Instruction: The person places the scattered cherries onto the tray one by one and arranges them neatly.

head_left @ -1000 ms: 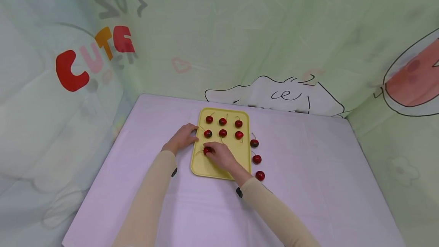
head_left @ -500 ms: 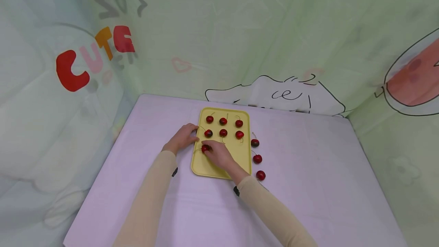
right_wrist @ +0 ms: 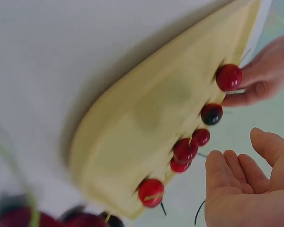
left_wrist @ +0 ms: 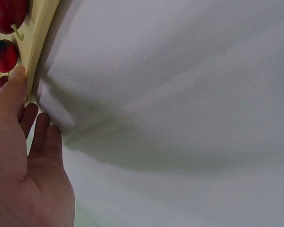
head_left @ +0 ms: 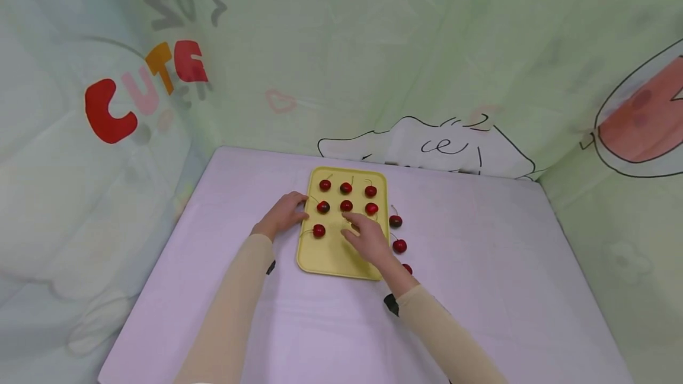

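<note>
A yellow tray (head_left: 331, 262) bears two rows of three red cherries, such as the far-left cherry (head_left: 325, 185). Nearer the front, a single cherry (head_left: 319, 230) lies by the left rim, its stem pointing left. My left hand (head_left: 281, 217) touches the tray's left rim; the left wrist view shows the thumb (left_wrist: 18, 78) on the rim and the other fingers beside it. Above the tray's middle right is my right hand (head_left: 370, 243), fingers spread with nothing between them. Its fingertips overlap the second row's stems in the head view.
Right of the tray, three more cherries lie on the pale purple tabletop: a dark cherry (head_left: 395, 221), a red cherry (head_left: 399, 246) and one partly hidden by the right wrist (head_left: 407, 268). Printed cloth walls (head_left: 341, 64) rise behind the table and at both sides.
The right hand has slid the near-left cherry slightly left, let go of it, and moved right with its fingers spread. The left hand has stayed at the rim.
</note>
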A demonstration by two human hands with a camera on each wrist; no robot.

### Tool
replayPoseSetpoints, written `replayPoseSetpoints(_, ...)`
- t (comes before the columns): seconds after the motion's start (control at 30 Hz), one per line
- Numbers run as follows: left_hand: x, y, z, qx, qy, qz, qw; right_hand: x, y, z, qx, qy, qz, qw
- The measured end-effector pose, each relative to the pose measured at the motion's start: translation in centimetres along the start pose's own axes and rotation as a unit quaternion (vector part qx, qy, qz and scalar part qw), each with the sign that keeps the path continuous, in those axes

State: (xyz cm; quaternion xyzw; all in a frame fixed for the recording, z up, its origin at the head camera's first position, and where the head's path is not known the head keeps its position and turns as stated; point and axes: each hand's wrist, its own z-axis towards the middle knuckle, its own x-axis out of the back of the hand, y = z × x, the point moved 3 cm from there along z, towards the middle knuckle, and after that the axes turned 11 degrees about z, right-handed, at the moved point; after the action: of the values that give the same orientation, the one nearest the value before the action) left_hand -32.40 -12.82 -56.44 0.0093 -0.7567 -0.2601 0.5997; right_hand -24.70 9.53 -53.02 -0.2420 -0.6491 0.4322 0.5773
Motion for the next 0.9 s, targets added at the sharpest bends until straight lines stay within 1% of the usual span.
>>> replayPoseSetpoints(0.1,0.0,0.0,0.0,0.003,-0.001,-0.003,1.0000,2.0,0.1,-1.2,-0.008,0.032,0.031,0.999)
replayPoseSetpoints(0.23,-0.1,0.0,0.1,0.004,0.001,-0.006,1.0000,4.4,0.6,-2.6,-0.022,0.069,0.058,0.996)
replayPoseSetpoints(0.33,-0.2,-0.1,0.1,0.006,0.000,-0.004,1.0000,5.7,1.4,-3.5,-0.041,0.088,0.052,0.994)
replayPoseSetpoints(0.43,-0.3,-0.2,0.1,0.007,-0.001,-0.006,1.0000,6.7,2.3,-4.4,-0.070,0.100,0.046,0.991)
replayPoseSetpoints(0.57,-0.3,-0.2,0.1,0.009,-0.002,-0.005,0.9999,7.5,4.2,-5.2,-0.101,0.101,0.021,0.990)
replayPoseSetpoints(0.67,-0.3,-0.2,0.1,0.012,-0.003,-0.003,0.9999,7.9,5.5,-5.6,-0.112,0.098,0.004,0.989)
replayPoseSetpoints(0.77,-0.3,-0.2,0.2,0.016,-0.005,-0.002,0.9999,8.1,6.7,-5.9,-0.126,0.096,-0.002,0.987)
replayPoseSetpoints(0.9,-0.3,-0.3,0.2,0.020,-0.006,-0.003,0.9998,7.9,7.8,-6.1,-0.143,0.084,-0.006,0.986)
